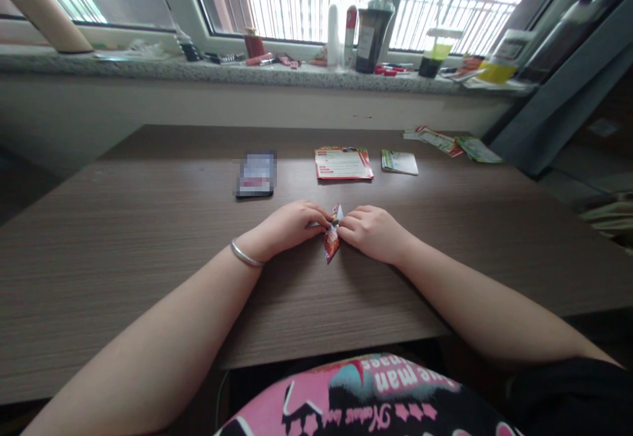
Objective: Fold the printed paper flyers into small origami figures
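Observation:
Between my two hands, low over the wooden table (163, 251), is a small folded piece of printed paper (331, 245), red and orange with white parts. Its lower end comes to a point toward me, and a white tip sticks up at the far end. My left hand (297, 225), with a silver bangle at the wrist, pinches the paper from the left. From the right, my right hand (370, 231) presses its fingertips onto the paper's other side. The fingers hide the paper's middle folds.
Beyond my hands lie a phone (256, 175) with a blurred screen, a stack of red-edged printed sheets (343, 164) and a smaller stack of cards (399, 162). More printed papers (440, 140) lie at the far right. Cups, bottles and small items line the windowsill (297, 74).

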A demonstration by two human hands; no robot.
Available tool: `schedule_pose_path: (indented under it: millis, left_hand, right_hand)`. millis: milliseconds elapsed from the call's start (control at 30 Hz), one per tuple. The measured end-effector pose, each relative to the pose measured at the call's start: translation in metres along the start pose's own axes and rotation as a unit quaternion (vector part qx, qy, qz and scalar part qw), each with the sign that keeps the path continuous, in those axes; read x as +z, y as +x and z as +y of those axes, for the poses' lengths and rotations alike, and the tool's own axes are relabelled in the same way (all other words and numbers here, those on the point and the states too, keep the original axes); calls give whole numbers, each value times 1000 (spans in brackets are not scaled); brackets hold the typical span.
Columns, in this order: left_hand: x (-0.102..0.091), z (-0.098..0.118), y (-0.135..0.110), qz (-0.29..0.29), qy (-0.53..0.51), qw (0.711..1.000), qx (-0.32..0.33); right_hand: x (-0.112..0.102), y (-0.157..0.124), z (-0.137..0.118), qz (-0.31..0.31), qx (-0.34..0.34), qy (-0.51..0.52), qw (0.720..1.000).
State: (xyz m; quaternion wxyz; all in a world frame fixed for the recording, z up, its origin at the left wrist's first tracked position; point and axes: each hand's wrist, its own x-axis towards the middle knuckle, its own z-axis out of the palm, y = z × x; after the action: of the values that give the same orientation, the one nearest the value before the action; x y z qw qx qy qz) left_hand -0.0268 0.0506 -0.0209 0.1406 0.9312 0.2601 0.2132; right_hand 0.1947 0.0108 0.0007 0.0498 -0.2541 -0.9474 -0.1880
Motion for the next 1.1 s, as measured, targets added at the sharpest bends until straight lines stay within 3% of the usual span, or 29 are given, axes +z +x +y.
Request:
schedule_pose_path:
  millis: [333,700,900,1100]
  left_hand:
    - [-5,8,1,-9,19,1000,-21]
    - [-9,14,0,-41,64,996,-38]
    - [-10,17,1,-49,79,995,-35]
    - [-7,16,0,-40,102,993,-35]
  right_hand:
    - [0,1,-2,11,63,38,997]
    - [10,-3,8,21,166,197,966]
    - [12,-3,9,27,169,206,963]
    - [10,-2,8,38,92,126,987]
